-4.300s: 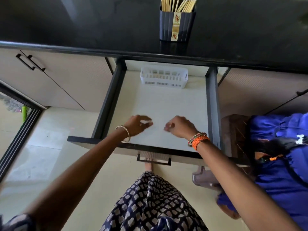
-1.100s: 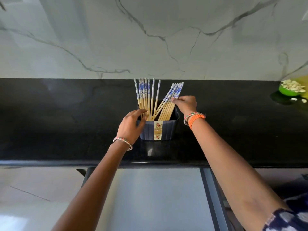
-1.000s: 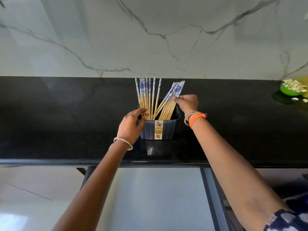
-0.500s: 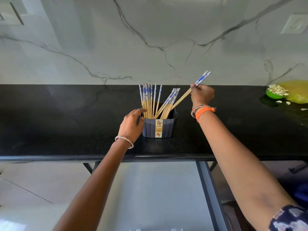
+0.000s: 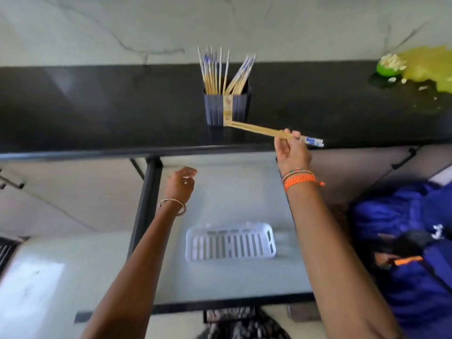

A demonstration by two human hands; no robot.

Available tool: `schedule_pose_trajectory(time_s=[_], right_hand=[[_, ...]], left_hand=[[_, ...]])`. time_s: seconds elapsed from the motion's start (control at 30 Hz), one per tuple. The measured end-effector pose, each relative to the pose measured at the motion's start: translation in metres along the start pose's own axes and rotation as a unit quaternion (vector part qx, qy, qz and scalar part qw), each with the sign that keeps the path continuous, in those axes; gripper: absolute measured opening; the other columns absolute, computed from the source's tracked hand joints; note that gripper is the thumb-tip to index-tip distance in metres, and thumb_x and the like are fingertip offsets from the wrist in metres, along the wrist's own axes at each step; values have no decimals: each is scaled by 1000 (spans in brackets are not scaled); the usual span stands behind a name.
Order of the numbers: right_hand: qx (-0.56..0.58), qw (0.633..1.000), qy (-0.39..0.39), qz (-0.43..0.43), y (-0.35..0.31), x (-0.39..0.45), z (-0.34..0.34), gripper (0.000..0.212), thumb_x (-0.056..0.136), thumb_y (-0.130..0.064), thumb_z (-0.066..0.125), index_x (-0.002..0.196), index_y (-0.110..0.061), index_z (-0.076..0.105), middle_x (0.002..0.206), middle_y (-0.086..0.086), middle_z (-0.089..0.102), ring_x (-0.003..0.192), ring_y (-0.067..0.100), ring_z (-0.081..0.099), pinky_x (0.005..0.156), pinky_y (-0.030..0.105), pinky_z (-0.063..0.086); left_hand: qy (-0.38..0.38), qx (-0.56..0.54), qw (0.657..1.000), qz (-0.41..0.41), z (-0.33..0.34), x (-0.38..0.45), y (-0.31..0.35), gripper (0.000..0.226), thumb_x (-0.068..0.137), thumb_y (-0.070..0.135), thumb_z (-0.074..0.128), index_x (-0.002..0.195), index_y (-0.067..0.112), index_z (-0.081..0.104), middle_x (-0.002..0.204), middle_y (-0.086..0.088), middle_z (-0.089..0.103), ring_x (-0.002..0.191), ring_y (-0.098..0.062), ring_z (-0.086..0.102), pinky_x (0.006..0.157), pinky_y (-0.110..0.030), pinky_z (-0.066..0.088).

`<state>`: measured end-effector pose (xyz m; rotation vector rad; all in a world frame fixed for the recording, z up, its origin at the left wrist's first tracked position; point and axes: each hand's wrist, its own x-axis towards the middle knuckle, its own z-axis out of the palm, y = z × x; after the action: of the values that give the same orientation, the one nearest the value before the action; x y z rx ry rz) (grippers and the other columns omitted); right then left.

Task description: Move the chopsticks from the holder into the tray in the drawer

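Head view shows the right hand [image 5: 292,152] pinching a pair of slim bamboo chopsticks [image 5: 259,130] with blue-and-white patterned ends. They are held nearly level above the glossy black counter [image 5: 97,106], tips by the ribbed dark holder [image 5: 238,107]. The left hand [image 5: 181,183] hangs loosely curled, empty, over the open drawer [image 5: 220,277], near a white slotted plastic basket [image 5: 271,241].
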<state>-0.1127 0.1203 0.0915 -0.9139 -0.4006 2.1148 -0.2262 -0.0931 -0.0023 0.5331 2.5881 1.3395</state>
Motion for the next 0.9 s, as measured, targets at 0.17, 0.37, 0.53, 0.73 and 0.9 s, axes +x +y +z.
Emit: schedule_pose_trajectory(time_s=[0.17, 0.37, 0.53, 0.73, 0.9], right_hand=[[20, 988, 81, 127, 80, -28, -119, 33, 100, -1, 40, 71, -14, 46, 37, -2, 60, 33, 6, 59, 37, 23, 51], [-119, 959, 162, 198, 126, -51, -174, 30, 100, -2, 39, 72, -10, 46, 73, 10, 60, 67, 20, 60, 49, 28, 56], [-218, 941, 188, 179, 139, -54, -182, 18, 98, 1, 44, 83, 1, 54, 86, 17, 59, 88, 27, 59, 85, 41, 53], [-178, 939, 206, 209, 155, -50, -168, 15, 94, 9, 40, 95, 2, 52, 91, 20, 55, 95, 29, 55, 100, 48, 48], [-203, 941, 188, 193, 164, -36, -170, 21, 100, -2, 30, 87, -3, 47, 99, 18, 52, 111, 33, 53, 101, 34, 47]], left_hand=[[-39, 46, 986, -153, 16, -63, -70, 29, 88, 9, 51, 116, 4, 56, 116, -21, 63, 107, -34, 59, 90, -32, 44], [-31, 53, 983, -174, 30, -96, -97, 24, 82, -4, 51, 98, -3, 69, 103, -23, 70, 98, -33, 64, 87, -30, 46], [59, 17, 980, -189, 44, -119, -107, 29, 81, -10, 45, 89, 2, 70, 94, -18, 71, 86, -28, 64, 71, -21, 42], [67, 3, 976, -208, 47, -121, -113, 22, 79, -5, 51, 83, 8, 68, 82, -12, 71, 70, -18, 60, 58, -15, 40], [63, 3, 975, -215, 48, -121, -114, 23, 77, -6, 52, 82, 8, 69, 89, -14, 73, 77, -17, 62, 69, -18, 43]])
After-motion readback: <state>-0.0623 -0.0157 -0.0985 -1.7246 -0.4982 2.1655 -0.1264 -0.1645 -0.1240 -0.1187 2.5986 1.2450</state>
